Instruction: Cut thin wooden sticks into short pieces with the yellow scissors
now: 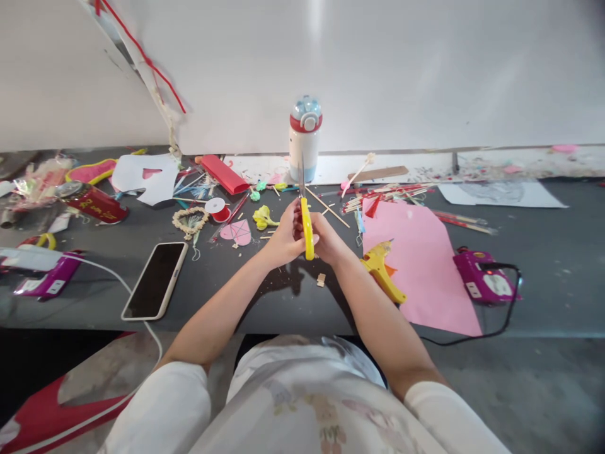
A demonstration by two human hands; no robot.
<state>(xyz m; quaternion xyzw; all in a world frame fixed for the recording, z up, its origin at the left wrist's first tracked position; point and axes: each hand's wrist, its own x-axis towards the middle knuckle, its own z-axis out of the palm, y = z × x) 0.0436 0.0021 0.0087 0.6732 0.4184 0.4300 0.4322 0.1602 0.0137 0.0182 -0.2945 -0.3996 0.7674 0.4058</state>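
Observation:
Yellow-handled scissors [307, 232] point upward between my two hands, blades toward the white bottle [303, 142]. My left hand [287, 236] is closed by the handle on its left side; dark red bits show at its fingers, too small to name. My right hand [327, 238] is closed round the handle from the right, its fingers partly hidden behind the scissors. A small beige piece [321, 279] lies on the dark table just below the hands. A yellow ribbon flower [265, 218] sits left of my left hand.
Left are a phone [155, 280], a red can [94, 202], a thread spool [217, 209] and a beaded heart [190, 222]. Right are pink paper [425, 271], a yellow glue gun [382, 271], a purple power block [486, 277] with a black cable, and scattered sticks [387, 198].

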